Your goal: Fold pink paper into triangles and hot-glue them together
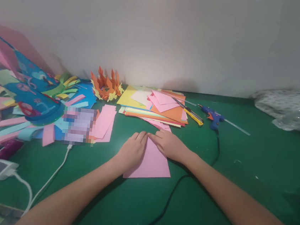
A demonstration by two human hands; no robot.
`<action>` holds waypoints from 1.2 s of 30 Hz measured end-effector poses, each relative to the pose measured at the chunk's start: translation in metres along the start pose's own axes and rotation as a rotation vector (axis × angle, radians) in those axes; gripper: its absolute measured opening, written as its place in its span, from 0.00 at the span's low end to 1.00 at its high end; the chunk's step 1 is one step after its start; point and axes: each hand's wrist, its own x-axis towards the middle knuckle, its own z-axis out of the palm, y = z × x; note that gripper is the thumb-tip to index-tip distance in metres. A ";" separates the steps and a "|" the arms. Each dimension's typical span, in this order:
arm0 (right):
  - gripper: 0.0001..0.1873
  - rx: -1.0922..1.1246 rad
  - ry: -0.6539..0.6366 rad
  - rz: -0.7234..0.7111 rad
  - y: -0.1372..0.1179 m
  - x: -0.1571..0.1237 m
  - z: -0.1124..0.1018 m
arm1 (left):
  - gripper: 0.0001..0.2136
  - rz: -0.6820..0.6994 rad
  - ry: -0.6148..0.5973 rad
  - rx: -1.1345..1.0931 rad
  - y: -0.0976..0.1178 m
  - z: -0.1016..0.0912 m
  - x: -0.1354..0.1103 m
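Basically, pink sheet (pixel 152 164) flat on green worktop (pixel 258 156), mid-view. Left hand (pixel 133 148) and right hand (pixel 171 145) both on it, fingertips close together at its far end; can't make out whether either grip pinches or just presses. Paper stack (pixel 168 112) beyond, glue gun (pixel 214 120) further right.

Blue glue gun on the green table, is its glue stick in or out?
Partly in: a translucent glue stick juts from the back of the blue glue gun, much of it showing.
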 end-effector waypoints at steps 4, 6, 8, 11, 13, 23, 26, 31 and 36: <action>0.17 -0.006 0.013 -0.001 0.000 -0.001 0.000 | 0.20 0.024 0.033 -0.002 -0.002 0.000 -0.001; 0.17 -0.003 0.020 0.006 0.001 -0.002 0.001 | 0.19 0.024 0.037 0.000 -0.002 0.000 -0.001; 0.16 0.002 0.027 0.008 0.001 -0.002 0.001 | 0.19 0.011 0.042 -0.002 -0.001 0.000 -0.001; 0.16 0.003 0.030 0.003 0.001 -0.002 0.001 | 0.19 -0.013 0.038 -0.013 -0.001 -0.001 -0.001; 0.16 -0.005 0.034 -0.003 0.001 -0.002 0.000 | 0.19 -0.020 0.029 -0.020 -0.001 -0.003 0.000; 0.17 -0.082 0.049 -0.030 -0.002 -0.001 -0.003 | 0.17 -0.043 -0.002 -0.009 -0.001 -0.006 0.005; 0.16 -0.064 0.037 0.017 -0.005 -0.002 -0.005 | 0.16 -0.046 0.005 -0.039 -0.002 -0.006 0.004; 0.12 0.007 -0.006 0.147 -0.007 -0.005 -0.012 | 0.17 -0.022 0.022 -0.055 -0.003 -0.006 0.001; 0.13 0.024 0.032 0.202 -0.001 -0.009 -0.014 | 0.18 -0.012 0.034 -0.037 -0.004 -0.004 -0.001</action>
